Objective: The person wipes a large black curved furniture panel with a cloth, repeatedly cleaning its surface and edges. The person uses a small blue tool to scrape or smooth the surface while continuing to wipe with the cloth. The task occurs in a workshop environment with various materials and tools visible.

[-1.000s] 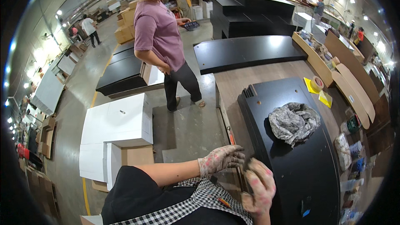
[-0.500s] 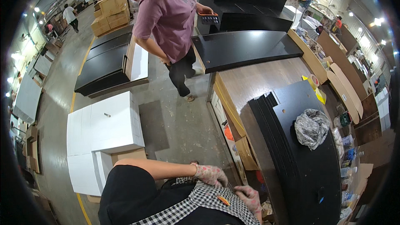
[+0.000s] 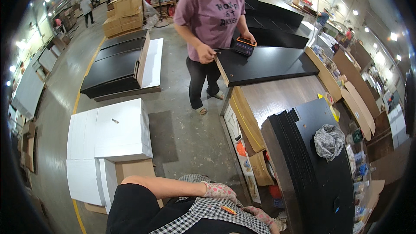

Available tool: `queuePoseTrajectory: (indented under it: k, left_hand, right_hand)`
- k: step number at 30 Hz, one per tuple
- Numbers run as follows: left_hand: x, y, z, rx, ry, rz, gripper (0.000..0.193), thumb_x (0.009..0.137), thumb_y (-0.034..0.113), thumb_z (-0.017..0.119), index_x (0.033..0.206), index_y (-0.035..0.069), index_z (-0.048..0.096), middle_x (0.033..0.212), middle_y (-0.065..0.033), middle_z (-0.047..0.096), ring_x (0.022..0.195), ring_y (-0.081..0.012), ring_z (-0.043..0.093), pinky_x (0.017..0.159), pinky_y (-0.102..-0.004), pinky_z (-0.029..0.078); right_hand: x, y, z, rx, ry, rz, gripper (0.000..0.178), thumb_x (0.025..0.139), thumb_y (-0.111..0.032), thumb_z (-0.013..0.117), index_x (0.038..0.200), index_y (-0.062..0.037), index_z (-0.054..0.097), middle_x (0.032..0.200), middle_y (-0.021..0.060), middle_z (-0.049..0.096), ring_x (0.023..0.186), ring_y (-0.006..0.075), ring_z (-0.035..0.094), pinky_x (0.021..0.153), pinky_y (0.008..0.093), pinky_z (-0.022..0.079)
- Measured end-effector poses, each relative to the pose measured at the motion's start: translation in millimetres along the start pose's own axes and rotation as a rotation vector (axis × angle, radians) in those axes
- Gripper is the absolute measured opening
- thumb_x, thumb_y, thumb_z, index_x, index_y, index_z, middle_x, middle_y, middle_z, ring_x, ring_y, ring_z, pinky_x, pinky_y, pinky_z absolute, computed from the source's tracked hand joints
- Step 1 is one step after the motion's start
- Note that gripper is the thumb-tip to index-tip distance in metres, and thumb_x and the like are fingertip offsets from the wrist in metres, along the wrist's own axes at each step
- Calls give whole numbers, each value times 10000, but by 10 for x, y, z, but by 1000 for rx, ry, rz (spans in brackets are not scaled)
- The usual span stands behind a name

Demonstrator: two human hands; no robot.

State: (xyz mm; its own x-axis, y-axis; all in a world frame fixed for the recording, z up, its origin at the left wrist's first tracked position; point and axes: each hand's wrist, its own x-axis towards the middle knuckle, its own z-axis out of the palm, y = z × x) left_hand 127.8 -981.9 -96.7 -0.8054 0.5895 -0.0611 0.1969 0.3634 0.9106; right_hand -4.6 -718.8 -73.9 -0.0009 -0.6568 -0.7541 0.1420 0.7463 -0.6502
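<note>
My left hand (image 3: 220,191), in a pale glove with pink spots, rests against the black-and-white checked apron (image 3: 203,208) at my front. Its fingers go out of sight behind the cloth. My right hand (image 3: 262,217), gloved alike, lies at the apron's other side near the lower edge, its fingers mostly hidden too. Whether either hand grips the cloth cannot be made out. An orange-and-yellow patch (image 3: 228,210) shows on the apron between them. To the right of my right hand stands a workbench with a stack of black panels (image 3: 323,182), a crumpled grey plastic wad (image 3: 329,142) on top.
Ahead, a person in a purple shirt (image 3: 212,13) stands by a black panel (image 3: 268,63), one hand at its edge, the other on an orange-rimmed dark tray (image 3: 245,46). White panels (image 3: 117,130) are stacked at my left, black ones (image 3: 115,67) beyond. Bottles (image 3: 360,186) line the bench's right.
My hands have slid further behind the apron cloth. The person ahead has turned toward the black panel, lowered the tray onto it and put a hand to its edge. My view has shifted slightly.
</note>
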Motion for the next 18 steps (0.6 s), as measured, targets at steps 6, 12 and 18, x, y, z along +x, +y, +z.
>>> queuePoseTrajectory:
  k: [6,12,18]
  left_hand:
    - [59,248,259,37,-70,-46,287,938,155,500,1152,23,638,1213,-181,623,1174,-332,587,973,-421,469]
    - [184,672,456,183,-27,-200,253,914,193,535,1099,54,637,1098,-158,665,1029,-335,659,847,-441,528]
    - [364,478,745,366,-28,-237,231,887,167,561,1087,62,612,956,-129,642,847,-293,681,647,-397,549]
  right_hand:
    - [63,34,30,-12,-153,98,573,895,-132,678,1411,17,477,1400,128,545,1308,214,490,1136,360,341]
    - [180,517,-221,-198,-262,100,741,826,-267,757,1434,28,453,1379,133,570,1293,213,502,1129,361,340]
    - [338,1028,-352,8,-233,-183,669,809,-158,743,1401,19,487,1241,73,631,1082,163,575,1010,322,430]
